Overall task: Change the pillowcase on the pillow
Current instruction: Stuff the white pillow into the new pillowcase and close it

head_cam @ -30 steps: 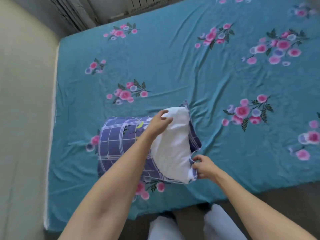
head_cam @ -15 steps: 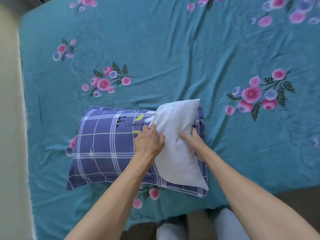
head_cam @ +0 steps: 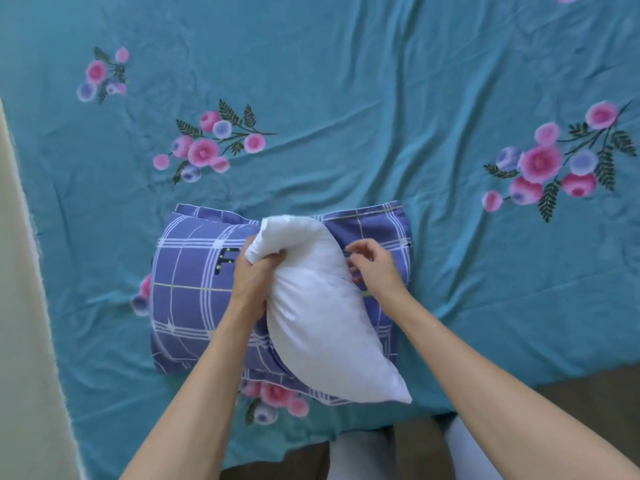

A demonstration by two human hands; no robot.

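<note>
A white pillow (head_cam: 318, 317) sticks out of a purple checked pillowcase (head_cam: 187, 285) lying on the bed near its front edge. The pillow's free end is folded over to the left on top of the case. My left hand (head_cam: 252, 275) grips that folded end, fingers dug into the white stuffing. My right hand (head_cam: 374, 268) sits just right of the pillow and pinches the pillowcase's open edge by the zip. The pillow's other half is hidden inside the case.
A teal bedsheet (head_cam: 381, 116) with pink flower prints covers the bed. A cream wall (head_cam: 20, 306) runs along the left side. The bed's front edge and brown floor (head_cam: 588, 386) lie at the bottom, with my pale trouser legs (head_cam: 360, 459) showing.
The view has moved closer and lower. My left hand has gathered the pillow's end and folded it leftwards. My right hand went from the pillow's side to the pillowcase's edge.
</note>
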